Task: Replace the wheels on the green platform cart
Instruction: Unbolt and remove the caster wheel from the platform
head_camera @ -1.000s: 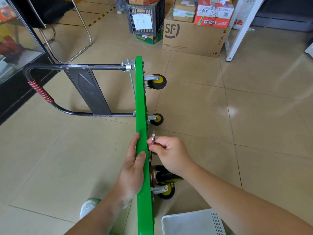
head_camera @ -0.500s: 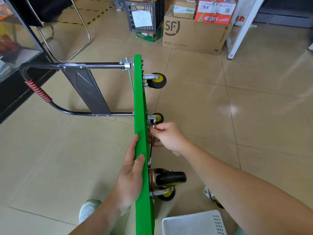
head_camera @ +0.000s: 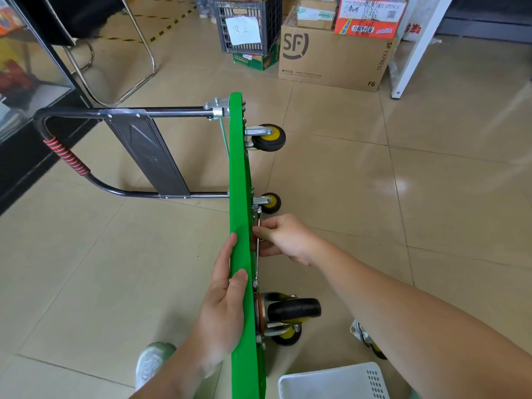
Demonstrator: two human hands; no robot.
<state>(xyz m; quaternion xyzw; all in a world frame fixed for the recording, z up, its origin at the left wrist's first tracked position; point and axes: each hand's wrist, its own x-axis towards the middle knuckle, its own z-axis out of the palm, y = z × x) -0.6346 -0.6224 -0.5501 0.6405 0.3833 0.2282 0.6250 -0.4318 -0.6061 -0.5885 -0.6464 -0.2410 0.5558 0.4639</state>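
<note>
1. Green platform cart (head_camera: 239, 182) stands on its long edge on the tiled floor, its near end between the person's shoe (head_camera: 152, 361) and a white basket (head_camera: 331, 381), its underside facing right.
2. A loose caster (head_camera: 365, 341) lies on the floor just beside the basket, partly hidden by the right forearm.
3. At the cart's near end a large black wheel (head_camera: 293, 309) is mounted, with a smaller yellow-hubbed wheel (head_camera: 288, 335) just below it.
4. The left hand (head_camera: 224, 298) clasps the deck's upper edge, thumb over the rim and fingers down the far face, steadying it.
5. The right hand (head_camera: 288, 240) has its fingers curled round a slim wrench (head_camera: 256, 266) lying along the underside. The tool's far end reaches the mount of the middle wheel (head_camera: 272, 203); whether it sits on a fastener is too small to tell.
6. Handling, as I judge it: the deck looks stiff and fairly heavy, and balanced on edge it will want to tip when the wrench is pulled. The smooth painted rim may slip, so a firm hold mid-length on the upper edge suits best. The casters look likely to swivel and make poor handholds.
7. Farther on are the far wheel (head_camera: 270, 138) and the black handle (head_camera: 115, 113), which juts left.
8. Beyond stand a cardboard box (head_camera: 331, 59) and a dark crate (head_camera: 247, 27).
</note>
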